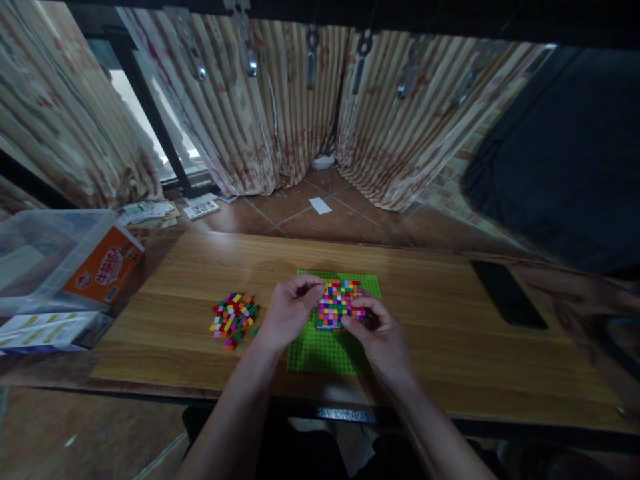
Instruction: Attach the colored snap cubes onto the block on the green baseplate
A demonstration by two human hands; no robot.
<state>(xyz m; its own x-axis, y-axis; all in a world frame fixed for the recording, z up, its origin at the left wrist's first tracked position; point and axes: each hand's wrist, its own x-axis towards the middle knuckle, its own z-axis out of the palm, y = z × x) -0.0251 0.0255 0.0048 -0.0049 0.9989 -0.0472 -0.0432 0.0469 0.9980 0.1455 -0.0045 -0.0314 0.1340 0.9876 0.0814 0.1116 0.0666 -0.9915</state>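
A block of small multicoloured toy bricks [336, 303] stands on a green studded baseplate [320, 357]. At its left edge is my left hand [293, 310], its thumb and index finger pinched together by the upper left corner; whatever lies between the fingertips is too small to make out. My right hand [387, 337] grips the block from the right, with the thumb at the near edge and the index finger over the top studs. Part of the block's right side is hidden by these fingers. Left of the baseplate, loose coloured bricks [233, 317] lie in a pile.
Everything rests on a low wooden table [440, 360]. A dark phone-like slab [509, 293] lies at the right. A clear plastic bin [55, 227] with an orange label and a white box [50, 331] stand at the left. Patterned curtains [280, 113] hang beyond.
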